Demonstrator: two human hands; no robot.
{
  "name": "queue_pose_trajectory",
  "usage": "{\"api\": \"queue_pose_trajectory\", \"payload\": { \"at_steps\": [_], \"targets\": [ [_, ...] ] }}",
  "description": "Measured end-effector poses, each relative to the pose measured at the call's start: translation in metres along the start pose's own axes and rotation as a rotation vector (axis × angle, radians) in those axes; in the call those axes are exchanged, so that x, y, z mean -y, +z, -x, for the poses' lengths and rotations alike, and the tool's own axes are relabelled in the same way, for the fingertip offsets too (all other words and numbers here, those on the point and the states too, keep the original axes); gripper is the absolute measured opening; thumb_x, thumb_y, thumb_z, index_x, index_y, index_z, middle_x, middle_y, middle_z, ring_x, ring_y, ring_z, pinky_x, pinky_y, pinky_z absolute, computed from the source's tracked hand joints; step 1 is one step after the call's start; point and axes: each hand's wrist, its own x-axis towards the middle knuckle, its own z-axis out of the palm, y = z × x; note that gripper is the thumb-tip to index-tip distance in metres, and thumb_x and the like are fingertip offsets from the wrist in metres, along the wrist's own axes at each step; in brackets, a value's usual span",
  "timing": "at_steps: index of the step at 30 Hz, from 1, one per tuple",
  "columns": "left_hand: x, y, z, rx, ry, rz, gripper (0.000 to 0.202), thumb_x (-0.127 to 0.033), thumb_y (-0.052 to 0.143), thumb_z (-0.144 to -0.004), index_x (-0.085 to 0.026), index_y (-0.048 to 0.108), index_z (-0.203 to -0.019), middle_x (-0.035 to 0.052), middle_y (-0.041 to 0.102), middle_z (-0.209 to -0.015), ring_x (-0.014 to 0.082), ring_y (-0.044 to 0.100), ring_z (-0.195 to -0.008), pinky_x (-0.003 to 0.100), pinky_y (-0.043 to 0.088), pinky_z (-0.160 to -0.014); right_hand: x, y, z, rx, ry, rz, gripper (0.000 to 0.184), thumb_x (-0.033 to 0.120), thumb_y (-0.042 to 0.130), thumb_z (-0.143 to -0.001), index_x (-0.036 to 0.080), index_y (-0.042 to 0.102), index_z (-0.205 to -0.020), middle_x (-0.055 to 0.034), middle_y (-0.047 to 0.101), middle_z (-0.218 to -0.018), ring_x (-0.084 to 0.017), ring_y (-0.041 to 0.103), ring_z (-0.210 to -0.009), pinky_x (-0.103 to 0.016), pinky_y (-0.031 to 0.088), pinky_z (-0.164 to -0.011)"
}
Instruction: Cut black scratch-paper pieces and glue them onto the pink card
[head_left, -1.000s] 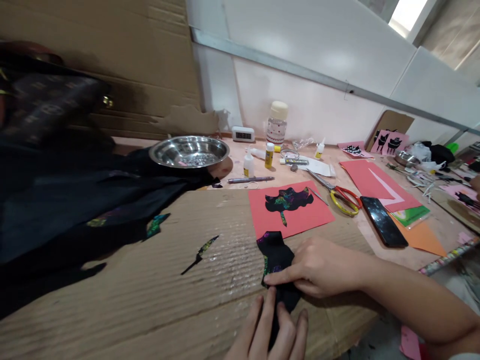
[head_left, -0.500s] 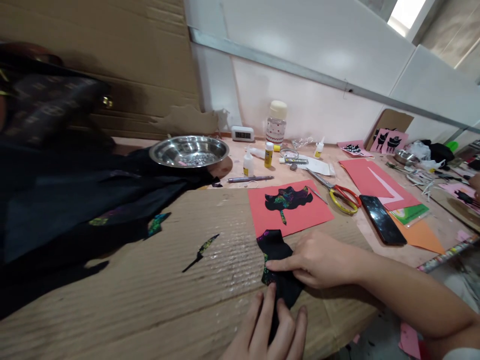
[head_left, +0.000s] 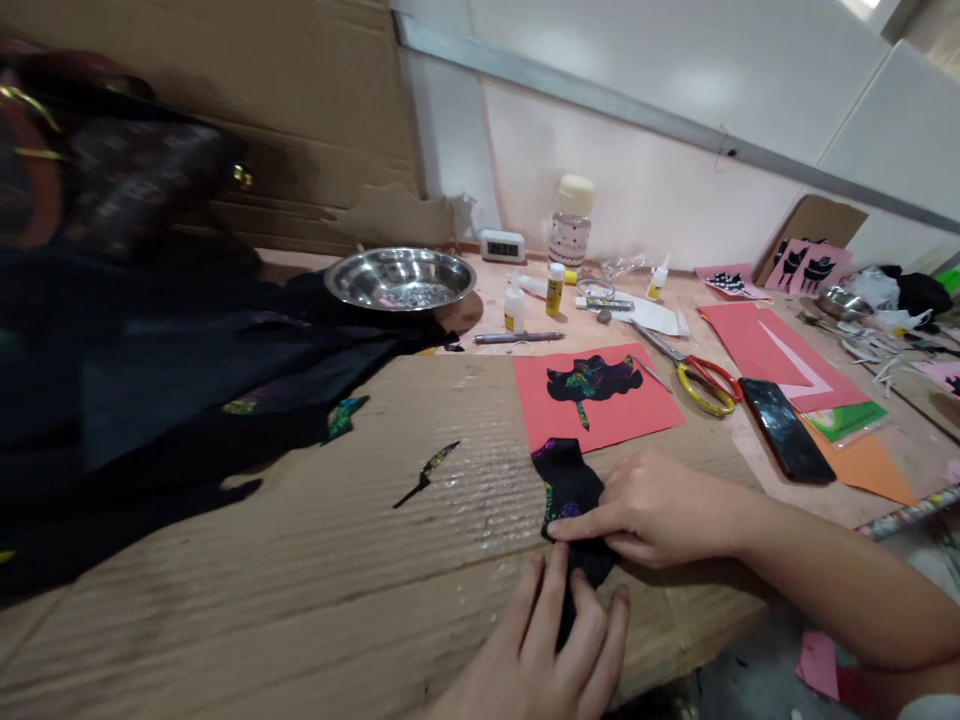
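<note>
A scrap of black cloth [head_left: 566, 478] with shiny purple and green patches lies on the corrugated cardboard. My right hand [head_left: 660, 510] comes in from the right, its index finger stretched out and pressed on the cloth's left part, the other fingers bent. Below it, my left hand [head_left: 551, 630] rests with fingers spread over the lower end of the same cloth. Just above the scrap, a red card [head_left: 540, 425] bears a wavy black cut-out [head_left: 592, 380] with a short stem and a pair of tweezers [head_left: 652, 372]. A thin leaf-like strip [head_left: 427, 473] lies to the left.
Large dark cloth [head_left: 165, 400] covers the left side. Behind stand a metal bowl [head_left: 401, 300], glue bottles [head_left: 514, 305], a clock [head_left: 502, 246] and a lidded jar [head_left: 571, 220]. Scissors [head_left: 705, 385], a phone [head_left: 784, 430] and coloured paper [head_left: 772, 350] lie to the right.
My view has shifted, so the whole scene sits slightly further right and higher. My right index finger has slid a little down along the cloth, closer to my left fingertips.
</note>
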Motion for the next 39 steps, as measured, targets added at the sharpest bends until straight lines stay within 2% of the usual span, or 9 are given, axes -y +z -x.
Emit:
{"api": "queue_pose_trajectory", "payload": {
  "at_steps": [5, 11, 14, 16, 19, 23, 28, 33, 39],
  "targets": [
    [-0.002, -0.005, -0.002, 0.069, -0.019, 0.044, 0.043, -0.035, 0.055, -0.098, -0.021, 0.063, -0.137, 0.0088, 0.075, -0.115, 0.0319, 0.071, -0.111, 0.047, 0.042, -0.102, 0.000, -0.001, -0.002, -0.064, 0.093, 0.126, 0.055, 0.013, 0.050, -0.095, 0.027, 0.063, -0.146, -0.0049, 0.076, -0.073, -0.014, 0.051, -0.055, -0.030, 0.024, -0.057],
    [0.008, -0.019, -0.005, 0.122, -0.074, 0.198, 0.066, -0.063, 0.048, -0.100, -0.011, 0.063, -0.139, 0.0187, 0.073, -0.129, 0.0309, 0.068, -0.119, 0.041, 0.047, -0.103, -0.003, 0.004, 0.001, -0.060, 0.077, 0.119, 0.056, 0.014, 0.048, -0.097, 0.027, 0.059, -0.150, -0.0052, 0.076, -0.076, -0.014, 0.050, -0.054, -0.030, 0.023, -0.056],
    [0.021, -0.031, -0.012, 0.206, -0.071, 0.240, 0.042, -0.034, 0.054, -0.102, -0.008, 0.065, -0.133, 0.0168, 0.073, -0.129, 0.0267, 0.068, -0.118, 0.036, 0.051, -0.098, -0.003, 0.004, 0.001, -0.055, 0.099, 0.102, 0.055, 0.014, 0.049, -0.097, 0.028, 0.061, -0.148, -0.0054, 0.076, -0.078, -0.014, 0.052, -0.056, -0.029, 0.026, -0.057],
    [0.031, -0.034, -0.019, 0.303, -0.045, 0.280, 0.030, -0.016, 0.056, -0.096, -0.011, 0.070, -0.122, 0.0124, 0.078, -0.113, 0.0241, 0.072, -0.101, 0.034, 0.056, -0.085, -0.003, 0.002, 0.000, -0.049, 0.111, 0.094, 0.053, 0.015, 0.050, -0.097, 0.029, 0.063, -0.146, -0.0056, 0.077, -0.079, -0.014, 0.053, -0.056, -0.029, 0.027, -0.058],
    [0.049, -0.032, -0.030, 0.392, -0.069, 0.415, 0.027, -0.007, 0.057, -0.091, -0.015, 0.073, -0.111, 0.0075, 0.078, -0.098, 0.0209, 0.071, -0.086, 0.031, 0.056, -0.078, -0.003, 0.000, 0.000, -0.061, 0.112, 0.041, 0.050, 0.018, 0.051, -0.099, 0.028, 0.064, -0.145, -0.0056, 0.077, -0.079, -0.015, 0.056, -0.058, -0.028, 0.032, -0.059],
    [0.078, -0.023, -0.043, 0.233, -0.422, 0.833, 0.026, -0.016, 0.049, -0.099, -0.020, 0.074, -0.102, 0.0045, 0.078, -0.100, 0.0186, 0.070, -0.089, 0.029, 0.053, -0.083, -0.010, 0.000, -0.003, -0.172, 0.103, -0.211, 0.036, 0.030, 0.046, -0.107, 0.023, 0.073, -0.131, -0.0076, 0.078, -0.095, -0.018, 0.066, -0.077, -0.028, 0.044, -0.071],
    [0.109, -0.009, -0.051, 0.074, -0.883, 1.411, 0.023, -0.042, 0.065, -0.088, -0.019, 0.064, -0.089, 0.0000, 0.070, -0.086, 0.0180, 0.064, -0.082, 0.029, 0.049, -0.078, -0.022, -0.001, -0.008, -0.384, 0.207, -0.532, 0.051, 0.043, 0.031, -0.111, 0.014, 0.070, -0.098, -0.0113, 0.074, -0.100, -0.020, 0.066, -0.091, -0.033, 0.052, -0.085],
    [0.125, -0.003, -0.052, 0.015, -1.080, 1.710, 0.038, -0.048, 0.080, -0.077, -0.019, 0.057, -0.088, -0.0034, 0.064, -0.079, 0.0136, 0.061, -0.070, 0.025, 0.046, -0.069, -0.021, 0.004, -0.014, -0.349, 0.284, -0.892, 0.036, 0.047, 0.071, -0.088, 0.014, 0.073, -0.103, -0.0087, 0.078, -0.102, -0.025, 0.071, -0.095, -0.037, 0.055, -0.090],
    [0.132, -0.014, -0.055, -0.108, -1.136, 1.810, 0.044, -0.047, 0.090, -0.069, -0.018, 0.064, -0.089, -0.0018, 0.067, -0.080, 0.0132, 0.062, -0.071, 0.026, 0.050, -0.074, -0.007, 0.003, -0.020, -0.566, 0.385, -1.086, 0.036, 0.038, 0.069, -0.086, 0.014, 0.071, -0.113, -0.0100, 0.077, -0.116, -0.026, 0.071, -0.106, -0.042, 0.056, -0.096]
  ]
}}
